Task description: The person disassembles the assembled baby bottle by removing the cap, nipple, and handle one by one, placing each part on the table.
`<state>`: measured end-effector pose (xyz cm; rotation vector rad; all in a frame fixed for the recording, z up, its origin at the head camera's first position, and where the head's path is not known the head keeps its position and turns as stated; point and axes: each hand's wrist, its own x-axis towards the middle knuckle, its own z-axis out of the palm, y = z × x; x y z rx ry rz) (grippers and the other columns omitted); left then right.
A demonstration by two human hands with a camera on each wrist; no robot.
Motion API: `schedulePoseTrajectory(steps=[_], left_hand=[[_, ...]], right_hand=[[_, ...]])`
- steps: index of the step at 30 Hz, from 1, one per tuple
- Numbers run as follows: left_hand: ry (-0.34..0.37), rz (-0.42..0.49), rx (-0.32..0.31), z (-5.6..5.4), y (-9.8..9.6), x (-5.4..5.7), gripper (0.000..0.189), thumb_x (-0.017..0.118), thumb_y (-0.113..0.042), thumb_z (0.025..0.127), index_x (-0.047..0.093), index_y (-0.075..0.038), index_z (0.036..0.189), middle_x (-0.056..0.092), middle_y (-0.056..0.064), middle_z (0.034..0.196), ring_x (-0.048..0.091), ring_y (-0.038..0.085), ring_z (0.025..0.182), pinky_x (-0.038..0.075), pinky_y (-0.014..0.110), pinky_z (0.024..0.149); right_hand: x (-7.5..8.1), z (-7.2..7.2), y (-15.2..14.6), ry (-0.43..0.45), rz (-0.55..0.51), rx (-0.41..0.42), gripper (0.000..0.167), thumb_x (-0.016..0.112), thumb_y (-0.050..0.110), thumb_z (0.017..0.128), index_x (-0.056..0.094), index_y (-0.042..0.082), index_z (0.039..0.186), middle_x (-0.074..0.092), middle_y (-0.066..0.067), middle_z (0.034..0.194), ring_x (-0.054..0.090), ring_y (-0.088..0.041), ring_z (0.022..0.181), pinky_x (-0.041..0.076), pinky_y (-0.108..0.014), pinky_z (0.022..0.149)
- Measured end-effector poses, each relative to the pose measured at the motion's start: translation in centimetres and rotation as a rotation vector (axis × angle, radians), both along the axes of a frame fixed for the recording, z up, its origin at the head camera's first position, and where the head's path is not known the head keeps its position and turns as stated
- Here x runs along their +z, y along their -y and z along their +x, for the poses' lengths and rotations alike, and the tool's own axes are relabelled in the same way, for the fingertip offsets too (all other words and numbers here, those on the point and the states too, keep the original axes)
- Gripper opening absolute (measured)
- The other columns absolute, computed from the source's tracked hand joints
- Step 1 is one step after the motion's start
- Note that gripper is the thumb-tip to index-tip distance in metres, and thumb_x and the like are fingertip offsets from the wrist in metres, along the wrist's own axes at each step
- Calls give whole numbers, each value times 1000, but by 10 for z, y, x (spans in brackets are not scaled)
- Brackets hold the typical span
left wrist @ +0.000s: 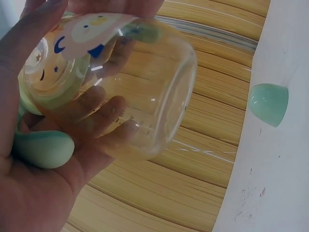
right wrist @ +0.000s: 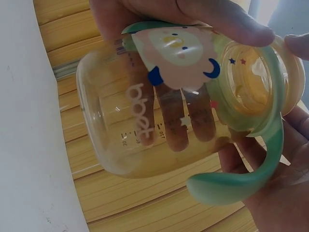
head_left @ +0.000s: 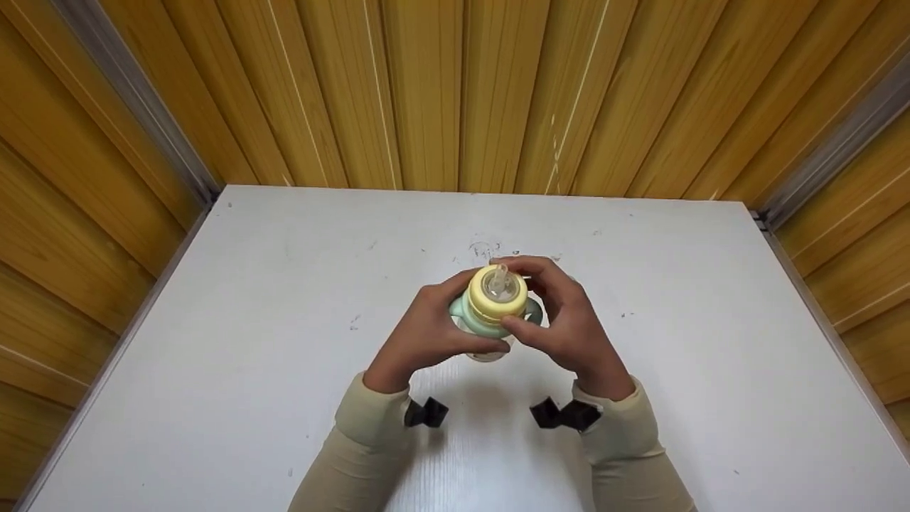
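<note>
Over the table, a baby bottle (head_left: 485, 326) is raised with its top tilted up toward the head camera. It has a clear body with a cartoon print, green handles (right wrist: 236, 186), a yellow collar ring (head_left: 490, 304) and a clear nipple (head_left: 500, 279). My left hand (head_left: 435, 326) grips the bottle's body, its fingers visible through the clear wall in both wrist views. With thumb and fingers, my right hand (head_left: 565, 313) holds the yellow ring from the other side. A green cap (left wrist: 270, 104) sits on the table in the left wrist view; the head view does not show it.
The white table (head_left: 249, 341) carries small dark marks and scuffs. Wood-patterned panel walls (head_left: 426, 92) enclose it at the back and both sides, with grey metal posts at the back corners.
</note>
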<state>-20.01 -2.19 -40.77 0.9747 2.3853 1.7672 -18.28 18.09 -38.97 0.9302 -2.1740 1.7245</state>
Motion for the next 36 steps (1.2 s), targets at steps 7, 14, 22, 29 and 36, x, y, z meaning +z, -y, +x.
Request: schedulePoseTrajectory(steps=[7,14,22,29,36], left_hand=[[9,-11,2,0,0,0,82,90,-36,64,54,-24,136,65,-6,123,62,12,105,52,32,89],[7,-10,-4,0,0,0,83,90,-36,64,53,-24,137,64,-6,124,62,12,106,52,32,91],[-6,12,-6,-1,1,-1,80,90,-37,63,55,-23,134,65,-6,121,63,12,103,52,32,89],[-13,23,12,-1,1,0,78,90,-35,65,55,-24,134,66,-6,120,62,12,103,52,32,89],[-27,9,19,0,1,0,78,90,-35,65,56,-24,134,66,-6,119,62,11,103,52,32,88]], right_hand=[[0,-1,0,-6,-20,17,55,70,0,78,55,9,130,58,-13,131,55,-24,119,44,-30,102],[0,-1,0,-13,-47,44,54,70,-1,77,56,6,128,59,-14,130,56,-24,120,42,-31,104],[2,-1,1,-30,-25,40,56,69,-1,76,54,5,130,57,-13,131,55,-22,120,45,-31,98],[2,0,5,-45,-63,-18,65,80,-2,69,53,5,127,54,-14,124,54,-24,114,47,-32,95],[2,0,7,-36,-71,-26,59,82,-3,68,55,5,119,55,-12,117,56,-24,108,48,-32,93]])
